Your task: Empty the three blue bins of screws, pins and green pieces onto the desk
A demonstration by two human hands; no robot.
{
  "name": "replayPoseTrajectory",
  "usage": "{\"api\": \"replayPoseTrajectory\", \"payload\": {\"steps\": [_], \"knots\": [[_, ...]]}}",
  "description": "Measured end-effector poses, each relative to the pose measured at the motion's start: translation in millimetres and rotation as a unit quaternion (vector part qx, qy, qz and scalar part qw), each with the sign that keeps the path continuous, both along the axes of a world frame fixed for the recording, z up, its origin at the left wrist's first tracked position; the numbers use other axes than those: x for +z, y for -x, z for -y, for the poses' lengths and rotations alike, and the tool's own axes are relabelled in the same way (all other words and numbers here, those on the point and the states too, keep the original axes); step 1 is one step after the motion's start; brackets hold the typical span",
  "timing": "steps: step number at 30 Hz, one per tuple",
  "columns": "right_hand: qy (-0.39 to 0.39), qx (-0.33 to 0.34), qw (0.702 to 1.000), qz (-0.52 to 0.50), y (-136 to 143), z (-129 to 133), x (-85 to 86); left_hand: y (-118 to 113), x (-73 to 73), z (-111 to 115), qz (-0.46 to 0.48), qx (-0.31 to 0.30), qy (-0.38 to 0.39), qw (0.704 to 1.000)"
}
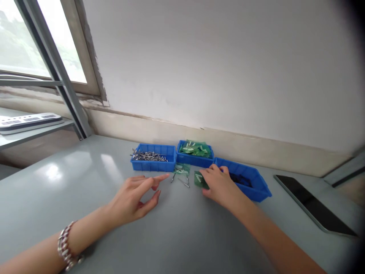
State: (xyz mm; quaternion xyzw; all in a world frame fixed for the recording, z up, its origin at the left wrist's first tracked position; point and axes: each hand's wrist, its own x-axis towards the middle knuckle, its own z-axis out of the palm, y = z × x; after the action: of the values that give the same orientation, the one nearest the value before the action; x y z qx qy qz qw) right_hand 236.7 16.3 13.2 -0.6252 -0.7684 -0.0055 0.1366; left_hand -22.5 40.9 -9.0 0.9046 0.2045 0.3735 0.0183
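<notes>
My left hand (137,196) hovers over the grey table, fingers apart with the index finger stretched out, holding nothing. Just beyond its fingertip lie a few small metal pieces (184,182) and a green bag (181,170) with pale parts. My right hand (216,182) rests its curled fingers on another green bag (199,179) on the table; whether it grips the bag is hard to tell. Behind the hands stand a blue bin (152,166) of metal pins, a blue bin (194,160) of green bags, and a blue bin (259,194) with dark items, partly hidden by my right hand.
A dark-screened tablet (312,203) lies on the grey table (85,167) at the right. At the left, a power strip (31,122) sits on a raised shelf beside a metal post (68,99). The wall and window are behind the table.
</notes>
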Motion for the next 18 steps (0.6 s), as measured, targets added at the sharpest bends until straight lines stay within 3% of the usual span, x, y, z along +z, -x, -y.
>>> {"api": "replayPoseTrajectory", "payload": {"steps": [5,18], "knots": [[0.004,0.012,0.993,0.116,3,2,-13.2,0,1.1,1,-0.002,0.007,0.001,1.0],[-0.053,0.031,0.989,0.132,41,-5,-19.0,-1,4.3,4,-0.03,0.02,-0.002,0.999]]}}
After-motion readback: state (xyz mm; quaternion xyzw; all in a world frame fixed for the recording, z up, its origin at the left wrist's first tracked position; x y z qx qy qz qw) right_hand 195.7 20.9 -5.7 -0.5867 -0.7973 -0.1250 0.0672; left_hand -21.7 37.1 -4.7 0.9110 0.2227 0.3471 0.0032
